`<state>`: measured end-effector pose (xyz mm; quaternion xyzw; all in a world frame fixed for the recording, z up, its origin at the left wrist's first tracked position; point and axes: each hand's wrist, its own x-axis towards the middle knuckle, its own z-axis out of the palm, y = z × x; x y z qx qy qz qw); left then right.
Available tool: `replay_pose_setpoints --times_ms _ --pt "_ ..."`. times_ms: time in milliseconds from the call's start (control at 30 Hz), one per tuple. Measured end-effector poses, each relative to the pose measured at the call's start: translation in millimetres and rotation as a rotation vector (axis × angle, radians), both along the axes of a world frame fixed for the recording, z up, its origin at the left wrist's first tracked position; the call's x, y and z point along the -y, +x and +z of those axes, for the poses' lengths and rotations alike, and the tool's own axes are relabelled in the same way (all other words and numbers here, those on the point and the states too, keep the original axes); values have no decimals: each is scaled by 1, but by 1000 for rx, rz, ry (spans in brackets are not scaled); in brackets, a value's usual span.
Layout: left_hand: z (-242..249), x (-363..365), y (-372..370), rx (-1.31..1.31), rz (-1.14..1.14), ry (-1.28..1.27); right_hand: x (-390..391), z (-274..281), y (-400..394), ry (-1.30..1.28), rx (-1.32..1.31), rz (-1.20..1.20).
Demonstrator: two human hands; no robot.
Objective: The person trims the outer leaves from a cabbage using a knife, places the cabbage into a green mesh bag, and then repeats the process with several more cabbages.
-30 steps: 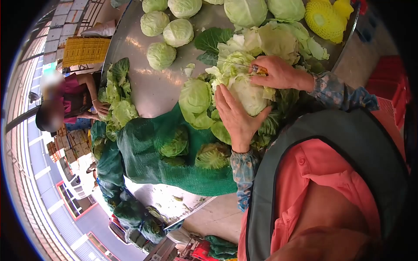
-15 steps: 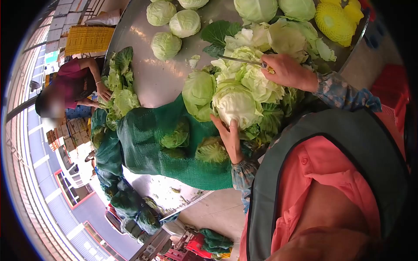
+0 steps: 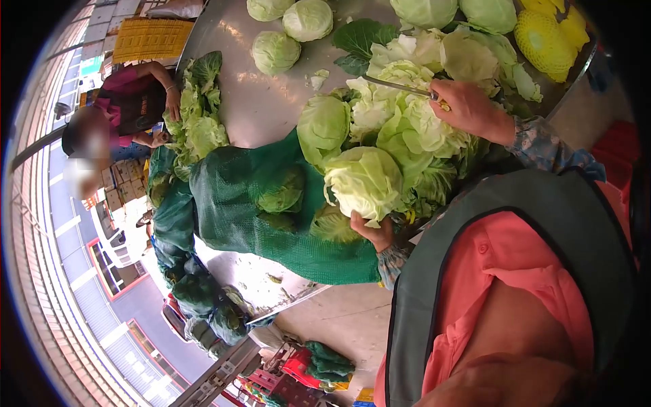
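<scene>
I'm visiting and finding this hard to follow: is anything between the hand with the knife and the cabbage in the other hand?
Yes: in this view, pale green leaves lie between the right hand, which holds the knife, and the cabbage. Nothing visible separates the left hand from that cabbage.

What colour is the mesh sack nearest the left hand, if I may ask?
The mesh sack is green, as the head view shows.

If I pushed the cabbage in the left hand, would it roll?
The cabbage would probably roll, though maybe wobbly, because it looks roundish but uneven. Its outer leaves might bend or tear, since their edges look thin and ragged.
</scene>
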<state>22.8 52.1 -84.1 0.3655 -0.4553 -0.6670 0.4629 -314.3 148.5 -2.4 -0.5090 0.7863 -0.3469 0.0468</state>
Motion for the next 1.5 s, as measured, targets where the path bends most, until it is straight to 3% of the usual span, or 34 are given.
replay_pose_setpoints --times_ms 33,100,200,267,333,400,500,600,733,900,1100,1233,1300,1400,1433,1500 --pt "5 2 3 87 -16 -252 1 0 -1 -12 -20 2" --pt "34 15 14 -356 44 318 -1 17 0 21 10 109" --pt "107 36 -23 138 -90 -132 -2 61 9 -75 69 204" --pt "139 40 -57 236 -207 -329 3 87 6 -61 247 242" --pt "134 43 -83 304 -365 -472 2 104 -1 76 580 277" --pt "123 43 -108 641 -477 -947 0 86 -3 46 420 287" --pt "107 22 -136 638 -585 -931 5 44 1 -22 191 239" --pt "120 30 -127 789 -628 -988 7 42 3 20 307 243" --pt "122 19 -135 854 -506 -810 21 40 7 22 311 244" --pt "112 -2 -137 965 -398 -818 16 31 13 -18 216 171" --pt "90 1 -117 777 -435 -595 20 29 20 6 145 150" --pt "86 6 -102 691 -465 -459 19 8 -4 -76 39 11" --pt "84 9 -90 608 -480 -399 13 8 -7 -25 145 41" --pt "82 5 -79 725 -441 -381 9 17 5 19 262 60" --pt "85 3 -78 553 -396 -222 9 20 11 26 271 52" --pt "85 4 -84 669 -277 -81 10 18 17 22 245 60"
